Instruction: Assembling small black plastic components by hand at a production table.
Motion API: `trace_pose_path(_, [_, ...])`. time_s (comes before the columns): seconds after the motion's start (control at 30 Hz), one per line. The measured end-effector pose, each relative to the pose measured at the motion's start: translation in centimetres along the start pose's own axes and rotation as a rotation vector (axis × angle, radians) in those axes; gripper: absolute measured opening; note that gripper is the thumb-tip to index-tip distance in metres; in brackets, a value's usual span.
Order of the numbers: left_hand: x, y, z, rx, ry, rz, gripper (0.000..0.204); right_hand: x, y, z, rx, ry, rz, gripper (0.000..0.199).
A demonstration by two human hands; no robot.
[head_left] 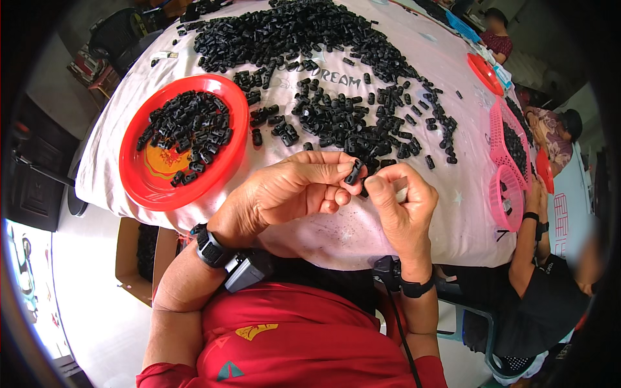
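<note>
Near the table's front edge, my left hand (297, 187) pinches a small black plastic cord lock (354, 171) between thumb and fingertips. Close beside it on the right is my right hand (407, 200), its fingers curled in and its thumb pointing at the piece. A dark bit shows by the right fingertips, and something pale shows among the curled fingers; I cannot make out either. Just beyond both hands lies a loose heap of similar black cord locks (330, 116). To the left, a red round tray (239, 129) holds many more of them.
A larger black pile (284, 32) covers the far part of the cloth-covered table (297, 239). Pink baskets (511, 213) and a red plate (484, 74) line the right side, where other people sit. A cardboard box (129, 258) stands below the table's left edge.
</note>
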State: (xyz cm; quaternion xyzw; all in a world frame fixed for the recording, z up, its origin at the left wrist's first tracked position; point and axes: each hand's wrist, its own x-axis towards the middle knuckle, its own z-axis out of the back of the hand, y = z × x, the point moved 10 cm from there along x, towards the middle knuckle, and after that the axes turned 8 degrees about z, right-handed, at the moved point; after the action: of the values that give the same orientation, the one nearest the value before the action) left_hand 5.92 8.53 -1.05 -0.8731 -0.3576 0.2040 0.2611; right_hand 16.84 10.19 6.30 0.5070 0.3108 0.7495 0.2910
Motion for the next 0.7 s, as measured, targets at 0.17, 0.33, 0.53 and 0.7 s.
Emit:
trace_pose_path(0.17, [0.1, 0.1, 0.7, 0.023, -0.045, -0.012, 0.02, -0.1, -0.2, -1.1, -0.099, 0.125, 0.007, 0.038])
trace_pose_path(0.33, [0.1, 0.3, 0.5, -0.022, -0.014, -0.004, 0.021, -0.1, -0.7, -1.1, -0.253, 0.152, 0.024, 0.051])
trace_pose_path(0.53, [0.1, 0.6, 0.6, -0.042, -0.039, 0.001, 0.023, 0.0, -0.1, -1.2, -0.374, 0.154, 0.059, 0.053])
trace_pose_path(0.7, [0.1, 0.6, 0.4, -0.045, -0.028, 0.002, 0.023, -0.1, 0.1, -1.2, -0.404, 0.152, 0.092, 0.052])
